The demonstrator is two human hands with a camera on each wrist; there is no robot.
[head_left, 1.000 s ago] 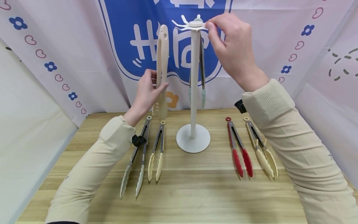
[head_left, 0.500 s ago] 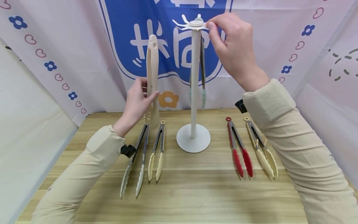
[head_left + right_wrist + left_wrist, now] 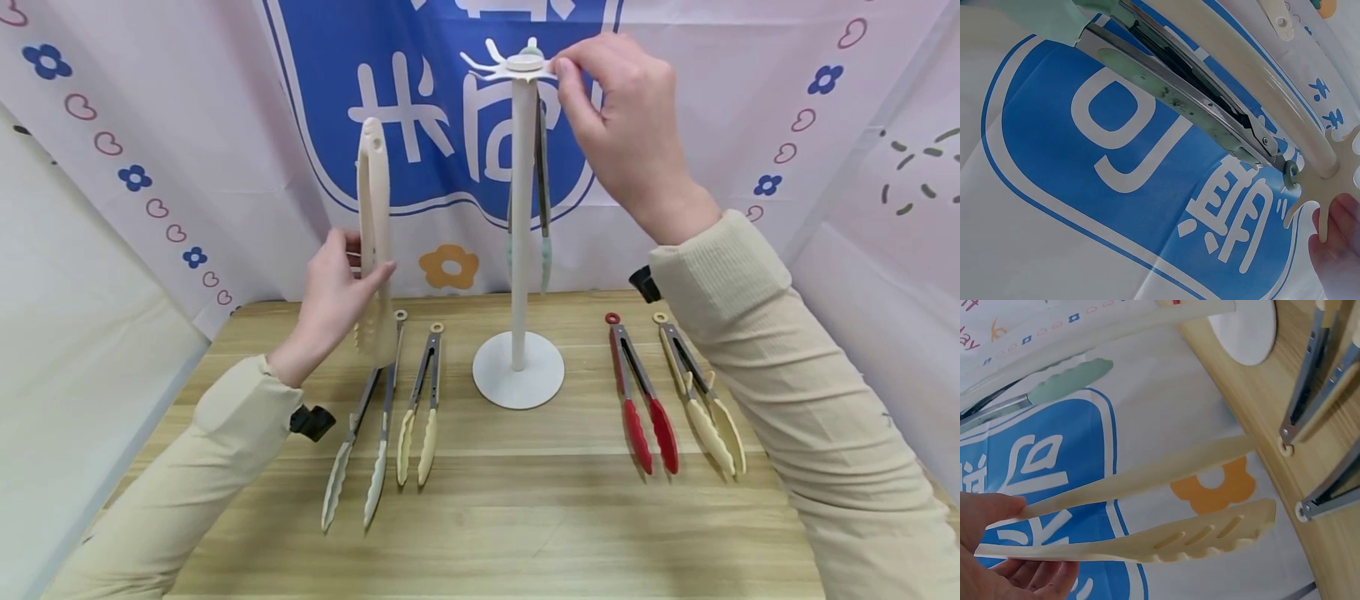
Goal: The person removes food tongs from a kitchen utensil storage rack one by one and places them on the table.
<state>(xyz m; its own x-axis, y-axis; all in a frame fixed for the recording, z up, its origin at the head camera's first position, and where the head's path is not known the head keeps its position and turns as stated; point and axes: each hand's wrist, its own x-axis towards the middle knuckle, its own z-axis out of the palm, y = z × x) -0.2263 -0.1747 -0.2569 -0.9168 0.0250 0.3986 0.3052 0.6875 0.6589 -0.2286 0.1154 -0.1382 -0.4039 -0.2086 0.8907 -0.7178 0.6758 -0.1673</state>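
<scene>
Cream one-piece tongs (image 3: 381, 200) stand upright in the air, held by my left hand (image 3: 327, 287) between thumb and fingers. Seen from the left wrist, their slotted, toothed arm (image 3: 1210, 540) and the plain arm lie apart. My right hand (image 3: 630, 125) pinches one hook at the top of a white stand (image 3: 522, 225). From another hook hang metal tongs with mint-green tips (image 3: 546, 262), partly behind the pole. The right wrist view shows their ring (image 3: 1291, 175) looped on the hook, close to my right fingers (image 3: 1341, 219).
On the wooden table (image 3: 525, 517) lie grey-tipped tongs (image 3: 376, 483) and small yellow-tipped tongs (image 3: 428, 450) to the left. Red tongs (image 3: 663, 437) and pale-yellow tongs (image 3: 708, 437) lie to the right. A printed cloth (image 3: 300, 233) hangs behind.
My left hand has moved left and down with the cream tongs, away from the stand. My right hand stays on the same hook.
</scene>
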